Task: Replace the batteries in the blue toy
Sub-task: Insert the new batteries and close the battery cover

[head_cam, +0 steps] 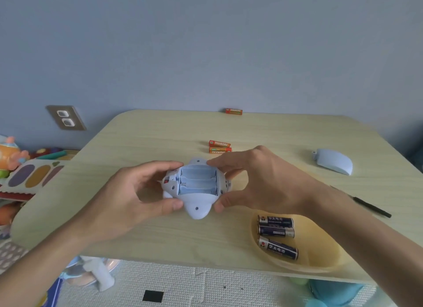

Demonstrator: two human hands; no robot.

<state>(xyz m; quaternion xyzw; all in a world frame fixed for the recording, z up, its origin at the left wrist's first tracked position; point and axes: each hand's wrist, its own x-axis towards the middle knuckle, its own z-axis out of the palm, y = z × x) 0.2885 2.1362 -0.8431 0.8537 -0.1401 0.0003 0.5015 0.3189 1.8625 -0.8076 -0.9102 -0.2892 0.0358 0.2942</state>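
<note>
The blue toy (196, 187) is seen belly-up just above the worktop (160, 137), its open battery bay showing three empty slots. The detached pale blue cover (333, 161) (domed side up) lies well apart, toward the far right. Three dark blue batteries (275, 232) are gathered in a shallow yellow dish (320, 249) at the near right edge. Two orange batteries (219, 147) lie side by side just beyond the toy, apparently touching, and a third orange battery (234, 111) rests at the far edge.
</note>
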